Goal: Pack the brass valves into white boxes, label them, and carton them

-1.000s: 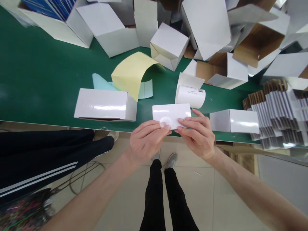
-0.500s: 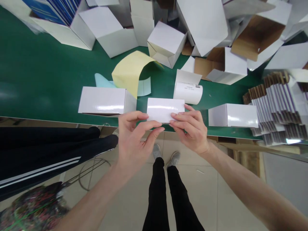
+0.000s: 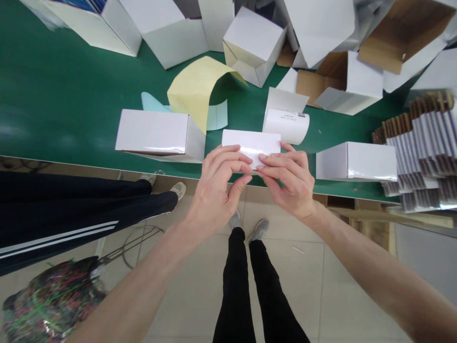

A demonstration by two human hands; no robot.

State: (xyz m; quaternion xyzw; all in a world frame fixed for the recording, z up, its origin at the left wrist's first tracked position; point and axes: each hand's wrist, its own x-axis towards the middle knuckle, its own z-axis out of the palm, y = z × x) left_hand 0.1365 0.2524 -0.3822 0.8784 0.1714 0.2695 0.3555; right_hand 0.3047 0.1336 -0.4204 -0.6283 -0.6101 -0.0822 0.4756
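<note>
A small glossy white box point(image 3: 251, 142) lies at the near edge of the green table point(image 3: 64, 95). My left hand point(image 3: 217, 183) curls over its front left side, fingers bent and pressing on the box. My right hand point(image 3: 289, 178) grips its front right side, fingertips meeting the left hand's. The box's near face is hidden behind my fingers. A roll of white labels point(image 3: 286, 125) lies just behind the box. A closed white box point(image 3: 157, 134) sits to the left and another point(image 3: 357, 162) to the right.
Yellow backing paper point(image 3: 194, 88) and pale blue paper point(image 3: 217, 116) curl behind the boxes. Open white cartons point(image 3: 255, 45) crowd the back. Stacked flat cartons point(image 3: 424, 147) sit at the right edge. Another person's legs in dark striped trousers point(image 3: 71, 209) stand at my left. A patterned bag point(image 3: 50, 300) rests on the floor.
The round clear sticker seen by my left fingers a second ago is no longer visible. My left hand opened briefly, then closed back onto the box front; the view shifted slightly.
</note>
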